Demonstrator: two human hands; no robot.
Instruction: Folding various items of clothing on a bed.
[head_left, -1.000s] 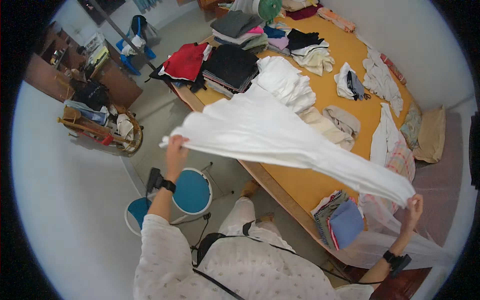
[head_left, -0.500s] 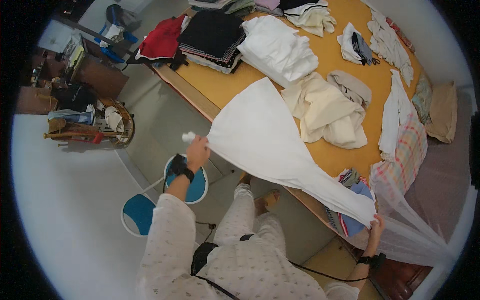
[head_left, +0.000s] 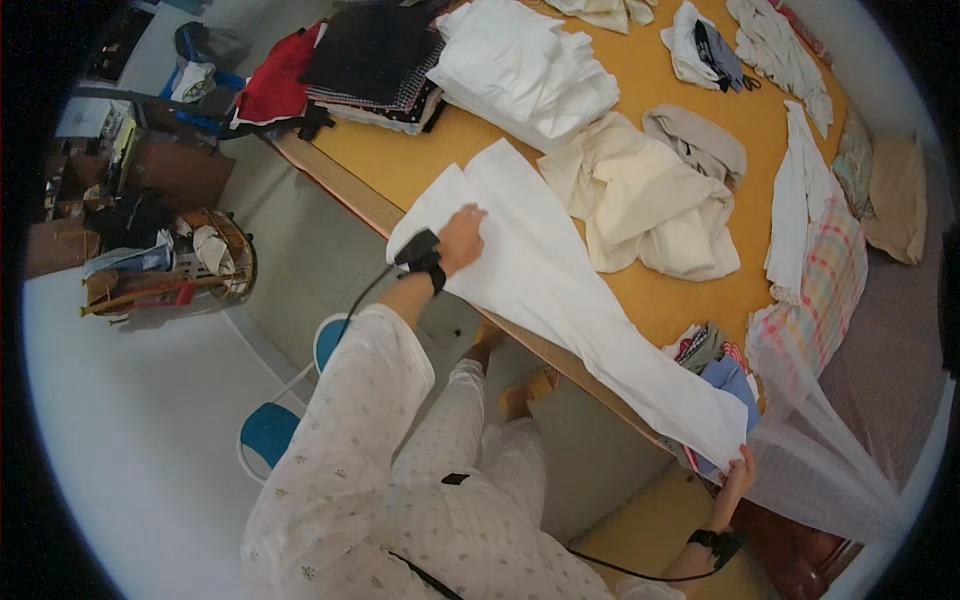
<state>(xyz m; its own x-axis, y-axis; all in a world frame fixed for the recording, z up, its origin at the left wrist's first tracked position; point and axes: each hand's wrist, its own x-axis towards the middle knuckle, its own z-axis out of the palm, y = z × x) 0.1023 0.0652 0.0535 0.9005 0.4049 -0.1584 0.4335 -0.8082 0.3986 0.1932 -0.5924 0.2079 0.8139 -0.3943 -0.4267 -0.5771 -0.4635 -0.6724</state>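
White trousers point(head_left: 560, 280), folded lengthwise, lie slantwise along the near edge of the bed, with the wide end at the left and the narrow leg end at the right. My left hand point(head_left: 463, 240) rests on the wide end, its fingers stretched over the cloth. At the leg end, my right hand point(head_left: 738, 472) pinches the hem. Beneath that end, a small pile of blue, striped and green clothes point(head_left: 728, 372) is partly covered. Just beyond the trousers lies a crumpled cream cloth point(head_left: 650, 205).
Farther back on the yellow bed surface point(head_left: 375, 150) stand a white folded stack point(head_left: 525, 70), a dark stack point(head_left: 370, 55) and a red garment point(head_left: 280, 80). A checked cloth point(head_left: 825, 275) and sheer netting point(head_left: 820, 430) are at the right. A blue-topped stool point(head_left: 268, 432) stands left.
My left hand has moved right and away from me, from the trousers' corner onto the cloth. The wide end now lies flatter on the bed. My right hand still pinches the hem.
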